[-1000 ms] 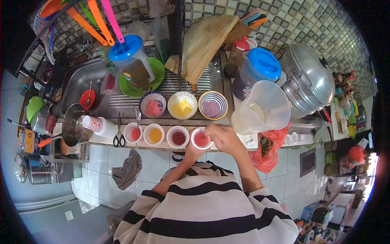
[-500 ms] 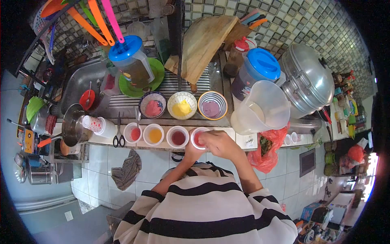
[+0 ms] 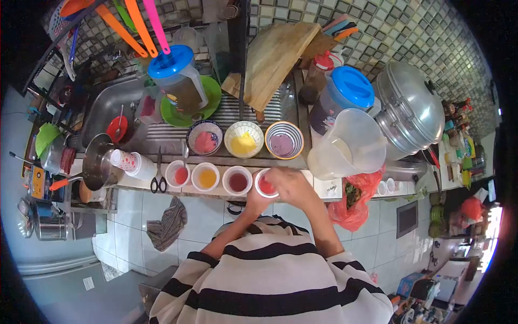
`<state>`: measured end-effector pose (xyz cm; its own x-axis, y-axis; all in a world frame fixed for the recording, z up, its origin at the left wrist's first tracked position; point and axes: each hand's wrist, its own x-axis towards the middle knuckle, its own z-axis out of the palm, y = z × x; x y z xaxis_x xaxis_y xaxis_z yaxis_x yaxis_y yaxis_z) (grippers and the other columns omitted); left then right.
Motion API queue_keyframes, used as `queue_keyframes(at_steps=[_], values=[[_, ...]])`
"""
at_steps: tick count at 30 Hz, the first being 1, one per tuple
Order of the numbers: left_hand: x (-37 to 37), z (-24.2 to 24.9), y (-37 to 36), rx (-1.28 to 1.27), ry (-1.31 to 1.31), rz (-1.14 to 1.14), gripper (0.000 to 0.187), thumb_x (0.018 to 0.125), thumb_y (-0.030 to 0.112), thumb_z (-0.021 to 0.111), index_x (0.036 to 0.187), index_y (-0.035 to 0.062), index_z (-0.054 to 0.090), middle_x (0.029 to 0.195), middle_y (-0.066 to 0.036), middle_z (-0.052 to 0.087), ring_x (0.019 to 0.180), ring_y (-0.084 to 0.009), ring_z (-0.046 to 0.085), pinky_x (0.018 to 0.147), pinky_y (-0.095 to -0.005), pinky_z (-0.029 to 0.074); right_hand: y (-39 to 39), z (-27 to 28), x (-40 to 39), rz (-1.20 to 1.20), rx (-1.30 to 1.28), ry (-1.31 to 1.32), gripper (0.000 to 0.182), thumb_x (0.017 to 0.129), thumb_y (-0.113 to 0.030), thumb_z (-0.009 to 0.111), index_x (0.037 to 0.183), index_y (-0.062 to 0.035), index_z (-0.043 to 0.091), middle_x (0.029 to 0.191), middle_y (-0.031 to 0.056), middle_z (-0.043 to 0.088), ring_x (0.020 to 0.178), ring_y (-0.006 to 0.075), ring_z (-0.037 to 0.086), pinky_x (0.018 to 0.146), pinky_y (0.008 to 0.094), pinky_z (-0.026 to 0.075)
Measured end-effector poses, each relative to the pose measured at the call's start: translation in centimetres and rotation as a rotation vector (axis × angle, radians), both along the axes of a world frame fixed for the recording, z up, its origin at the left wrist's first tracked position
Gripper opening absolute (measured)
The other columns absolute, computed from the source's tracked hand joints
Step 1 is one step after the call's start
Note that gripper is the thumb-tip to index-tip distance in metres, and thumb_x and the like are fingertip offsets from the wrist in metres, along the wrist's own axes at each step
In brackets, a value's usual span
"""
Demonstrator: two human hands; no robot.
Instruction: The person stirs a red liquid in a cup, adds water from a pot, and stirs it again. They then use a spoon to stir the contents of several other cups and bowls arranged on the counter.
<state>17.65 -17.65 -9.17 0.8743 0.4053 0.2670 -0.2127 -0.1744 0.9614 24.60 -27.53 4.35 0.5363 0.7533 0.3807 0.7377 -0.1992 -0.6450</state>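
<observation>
A white paper cup (image 3: 263, 193) with red-pink contents stands at the counter's front edge. My left hand (image 3: 258, 203) is wrapped round its near side. Over the cup's right rim is my right hand (image 3: 291, 187), fingers curled together and slightly blurred; what they pinch, if anything, is hidden. Left of it, in a row, stand a cup of dark red liquid (image 3: 237, 182), a cup of orange-yellow liquid (image 3: 206, 178) and a cup with pink contents (image 3: 178, 174) with a spoon handle (image 3: 185, 153) at its rim.
Behind the cups sit bowls of pink (image 3: 205, 141), yellow (image 3: 243, 143) and purple paste (image 3: 280, 146). A clear measuring jug (image 3: 350, 146) is at the right, near a red plastic bag (image 3: 359, 202). Scissors (image 3: 158, 181), stacked paper cups (image 3: 141, 166) and a saucepan (image 3: 98, 164) lie leftward.
My right hand has shifted slightly right and up from the cup's middle, showing more of the red-pink contents. My left hand stays on the cup. The view has shifted slightly.
</observation>
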Motion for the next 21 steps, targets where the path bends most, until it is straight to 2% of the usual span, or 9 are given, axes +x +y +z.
queue_keyframes(at_steps=[2, 5, 8, 12, 14, 15, 17, 21], values=[[0.0, 0.1, 0.3, -0.007, 0.010, -0.025, 0.067, 0.059, 0.009, 0.078, 0.115, 0.0042, 0.041, 0.108, -0.011, 0.051, 0.099, -0.0212, 0.052, 0.085, -0.0333, 0.043, -0.2, 0.1, -0.7, 0.104, -0.036, 0.033, 0.010, 0.073, -0.002, 0.051, 0.082, -0.0031, 0.054, 0.076, 0.0131, 0.059, 0.069, 0.0321, 0.058, 0.064, 0.0376, 0.048], [-0.1, 0.2, 0.1, -0.036, 0.036, -0.046, 0.067, 0.060, 0.008, 0.077, 0.115, 0.0040, 0.041, 0.108, -0.011, 0.051, 0.100, -0.0212, 0.052, 0.086, -0.0333, 0.042, -0.4, 0.4, 0.0, -0.026, -0.052, 0.088, 0.011, 0.074, -0.002, 0.051, 0.085, -0.0034, 0.055, 0.076, 0.0130, 0.059, 0.070, 0.0325, 0.058, 0.064, 0.0379, 0.048], [-0.1, 0.6, 0.1, -0.034, 0.027, -0.021, 0.065, 0.060, 0.007, 0.076, 0.115, 0.0036, 0.041, 0.107, -0.011, 0.051, 0.099, -0.0211, 0.052, 0.086, -0.0332, 0.042, 0.1, 0.0, -0.2, 0.068, 0.054, 0.057, 0.012, 0.075, -0.003, 0.050, 0.086, -0.0042, 0.055, 0.076, 0.0129, 0.059, 0.069, 0.0324, 0.058, 0.063, 0.0374, 0.048], [-0.1, 0.9, 0.2, -0.080, 0.009, -0.061, 0.065, 0.061, 0.006, 0.076, 0.115, 0.0028, 0.040, 0.106, -0.010, 0.051, 0.099, -0.0201, 0.052, 0.086, -0.0327, 0.042, -0.4, 0.0, -0.3, 0.107, -0.007, 0.074, 0.010, 0.076, -0.003, 0.050, 0.084, -0.0036, 0.055, 0.075, 0.0127, 0.058, 0.068, 0.0313, 0.058, 0.062, 0.0362, 0.047], [-0.1, 1.0, 0.1, -0.080, 0.008, -0.066, 0.065, 0.061, 0.006, 0.076, 0.115, 0.0026, 0.040, 0.105, -0.010, 0.051, 0.099, -0.0197, 0.052, 0.086, -0.0324, 0.042, -0.1, 0.3, 0.1, -0.071, 0.018, 0.092, 0.008, 0.076, -0.002, 0.051, 0.083, -0.0024, 0.055, 0.074, 0.0128, 0.058, 0.066, 0.0310, 0.058, 0.060, 0.0350, 0.047], [-0.1, 1.0, 0.0, -0.086, 0.000, -0.061, 0.065, 0.061, 0.006, 0.075, 0.115, 0.0026, 0.040, 0.105, -0.010, 0.051, 0.099, -0.0195, 0.052, 0.086, -0.0323, 0.042, -0.1, 0.2, 0.0, -0.070, 0.018, 0.090, 0.008, 0.076, -0.002, 0.051, 0.083, -0.0024, 0.055, 0.074, 0.0128, 0.058, 0.066, 0.0310, 0.058, 0.060, 0.0350, 0.047], [0.0, 1.0, 0.2, -0.089, -0.010, -0.056, 0.064, 0.061, 0.005, 0.075, 0.115, 0.0026, 0.040, 0.105, -0.009, 0.051, 0.098, -0.0193, 0.052, 0.086, -0.0322, 0.042, 0.1, -0.3, -0.2, 0.072, 0.074, 0.095, 0.006, 0.076, -0.002, 0.051, 0.081, -0.0022, 0.054, 0.072, 0.0121, 0.058, 0.064, 0.0304, 0.058, 0.058, 0.0350, 0.047], [0.0, 1.1, 0.1, -0.051, 0.010, -0.041, 0.062, 0.061, 0.005, 0.075, 0.113, 0.0027, 0.041, 0.104, -0.010, 0.051, 0.098, -0.0193, 0.052, 0.086, -0.0324, 0.042, -0.3, 0.1, 0.1, 0.076, 0.028, 0.093, 0.006, 0.076, -0.002, 0.050, 0.081, -0.0027, 0.054, 0.071, 0.0115, 0.057, 0.063, 0.0290, 0.058, 0.058, 0.0351, 0.046]])
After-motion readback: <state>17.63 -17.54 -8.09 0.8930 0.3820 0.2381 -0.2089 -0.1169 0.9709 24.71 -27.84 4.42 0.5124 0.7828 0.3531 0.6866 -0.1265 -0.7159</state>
